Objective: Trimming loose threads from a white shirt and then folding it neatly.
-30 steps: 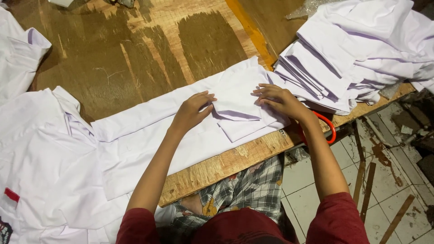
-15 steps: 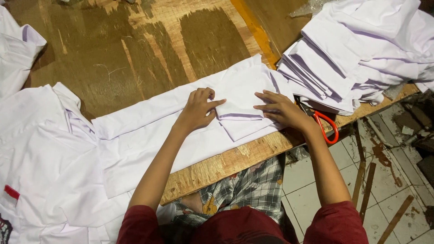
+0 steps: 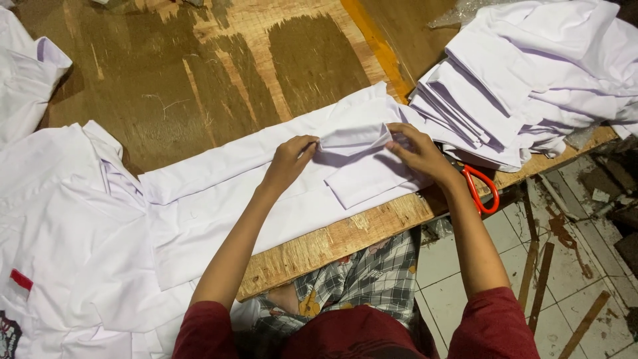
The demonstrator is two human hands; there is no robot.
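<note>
Desk [image 3: 199, 80]: worn brown plywood top with pale scuffs and a yellow stripe near its far right corner; it carries all the cloth listed below.

White shirt [image 3: 219, 199]: laid flat lengthwise along the near edge of the desk, its collar end toward the left, its hem end toward the right. The hem end is doubled into a folded flap [image 3: 362, 159] that stands slightly raised off the cloth under it.

Second white shirt [image 3: 60, 219]: spread left of the laid-out shirt and partly overlapping it, with a small red patch near its lower left.

Stack of folded white garments [image 3: 531, 73]: piled at the right end of the desk, just beyond the flap, its edges fanned toward the person.

Further white cloth [image 3: 26, 73]: at the far left edge of the desk, well apart from the flap.

Left hand [image 3: 290, 159]: grip pinched on the left edge of the folded flap, fingers curled over the fold.

Right hand [image 3: 422, 154]: grip pinched on the right edge of the same flap, fingertips on the fold, heel of the hand resting on the shirt.

Scissors [image 3: 480, 189]: red handles, lying at the desk's near edge just right of the right wrist, beneath the stack's corner.
</note>
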